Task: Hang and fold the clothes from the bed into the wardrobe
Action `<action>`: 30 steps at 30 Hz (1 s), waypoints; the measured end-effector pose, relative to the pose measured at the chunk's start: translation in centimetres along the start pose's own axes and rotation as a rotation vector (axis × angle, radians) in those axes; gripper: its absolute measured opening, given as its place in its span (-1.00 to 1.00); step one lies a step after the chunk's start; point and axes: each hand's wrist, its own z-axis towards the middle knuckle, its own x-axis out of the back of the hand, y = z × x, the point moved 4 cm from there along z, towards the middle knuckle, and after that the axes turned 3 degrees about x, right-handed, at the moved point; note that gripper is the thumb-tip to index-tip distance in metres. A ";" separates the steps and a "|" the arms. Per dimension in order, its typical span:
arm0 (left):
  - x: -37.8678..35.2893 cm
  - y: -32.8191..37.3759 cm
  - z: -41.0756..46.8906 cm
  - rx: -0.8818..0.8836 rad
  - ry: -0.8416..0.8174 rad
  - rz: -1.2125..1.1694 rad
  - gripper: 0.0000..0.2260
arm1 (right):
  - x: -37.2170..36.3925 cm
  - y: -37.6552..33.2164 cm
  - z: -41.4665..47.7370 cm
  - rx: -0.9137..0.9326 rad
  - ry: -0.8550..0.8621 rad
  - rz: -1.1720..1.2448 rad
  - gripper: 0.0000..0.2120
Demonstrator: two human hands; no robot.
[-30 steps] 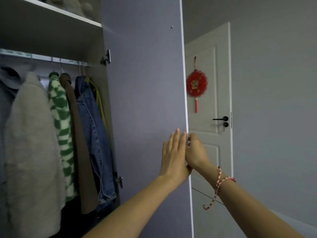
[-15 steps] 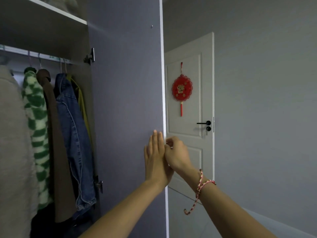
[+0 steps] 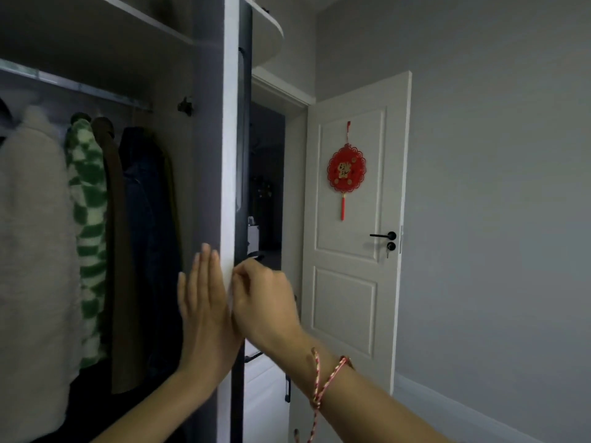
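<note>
The grey wardrobe door (image 3: 228, 155) stands edge-on to me in the middle of the view. My left hand (image 3: 204, 311) lies flat with straight fingers against the door's inner face. My right hand (image 3: 263, 298) curls its fingers round the door's white edge from the outer side. Inside the wardrobe hang a cream fleece coat (image 3: 32, 235), a green-and-white checked jacket (image 3: 88, 219), a brown garment (image 3: 116, 251) and a dark denim jacket (image 3: 147, 235) on a rail (image 3: 73, 86). The bed is out of view.
A white room door (image 3: 355, 219) with a red hanging ornament (image 3: 346, 169) and a black handle (image 3: 383, 235) stands open at the right, beside a dark doorway (image 3: 267, 187). A shelf (image 3: 140, 17) tops the wardrobe. Plain grey wall fills the right side.
The wardrobe door has swung from showing its broad inner face to almost edge-on, with both hands staying on it. The doorway behind it has come into sight.
</note>
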 end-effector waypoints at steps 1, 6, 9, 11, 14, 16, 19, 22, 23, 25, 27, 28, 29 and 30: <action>1.0 -0.9 -0.2 -0.007 0.021 0.022 -0.17 | -0.8 -0.9 -0.2 0.047 0.003 -0.017 -0.76; 5.2 -6.4 -0.7 0.043 0.081 0.202 -0.31 | -6.0 -5.2 -0.4 0.191 0.117 -0.037 -0.67; 8.4 -10.8 -0.9 0.124 0.108 0.372 -0.32 | -10.3 -6.8 -0.1 0.159 0.037 0.060 -0.75; 11.1 -14.3 -1.1 0.229 0.140 0.477 -0.30 | -13.2 -8.5 0.1 0.198 0.043 0.031 -0.67; 14.6 -19.4 -1.0 0.444 0.130 0.543 0.01 | -18.4 -11.4 0.8 0.265 -0.170 0.147 -0.52; 15.9 -22.3 -1.1 0.588 0.130 0.556 0.13 | -21.9 -12.5 1.1 0.205 -0.345 0.376 -0.46; 17.3 -26.1 -0.2 0.731 0.094 0.548 0.09 | -25.5 -13.9 2.4 0.155 -0.334 0.505 -0.36; 17.7 -29.0 0.7 0.759 -0.006 0.554 -0.09 | -29.2 -14.6 4.1 0.168 -0.379 0.455 -0.29; 17.7 -30.1 0.9 0.758 -0.039 0.539 -0.15 | -30.4 -15.0 4.8 0.186 -0.406 0.414 -0.28; 17.3 -31.5 1.0 0.766 -0.092 0.515 -0.23 | -31.8 -15.6 6.0 0.216 -0.480 0.324 -0.31; 16.9 -32.6 0.8 0.764 -0.067 0.485 -0.26 | -33.3 -15.8 7.0 0.212 -0.532 0.276 -0.35; 16.7 -33.0 0.7 0.748 -0.036 0.473 -0.25 | -33.7 -15.9 7.4 0.208 -0.542 0.259 -0.36; 16.8 -33.3 0.7 0.738 -0.031 0.473 -0.24 | -34.0 -16.0 7.8 0.209 -0.551 0.239 -0.36; 16.9 -33.6 0.6 0.715 -0.033 0.481 -0.22 | -34.3 -16.2 8.1 0.215 -0.556 0.213 -0.35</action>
